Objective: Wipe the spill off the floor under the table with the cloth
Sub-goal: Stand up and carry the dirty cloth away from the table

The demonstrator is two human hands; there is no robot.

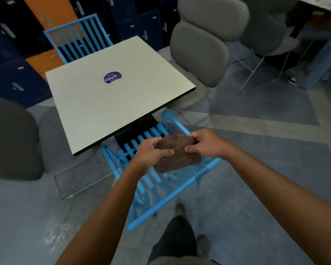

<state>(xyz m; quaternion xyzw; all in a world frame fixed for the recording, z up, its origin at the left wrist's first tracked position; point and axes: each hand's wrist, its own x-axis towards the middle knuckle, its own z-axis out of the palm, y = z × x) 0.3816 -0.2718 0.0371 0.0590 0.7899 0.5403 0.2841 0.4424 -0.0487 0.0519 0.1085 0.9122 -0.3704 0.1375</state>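
Left hand [151,153] and right hand [205,144] pinch opposite cloth [180,159] edges between curled fingers.

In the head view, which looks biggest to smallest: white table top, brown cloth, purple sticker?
Largest: white square table top.
Then: brown cloth, though it is nearer the camera.
Smallest: purple oval sticker.

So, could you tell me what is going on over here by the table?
A person stands by the table, holding a brown cloth up in both hands. The left hand and right hand each grip an edge of it. The cloth is above a blue chair pushed in at the table. Wiping has not begun, and no spill shows from this view.
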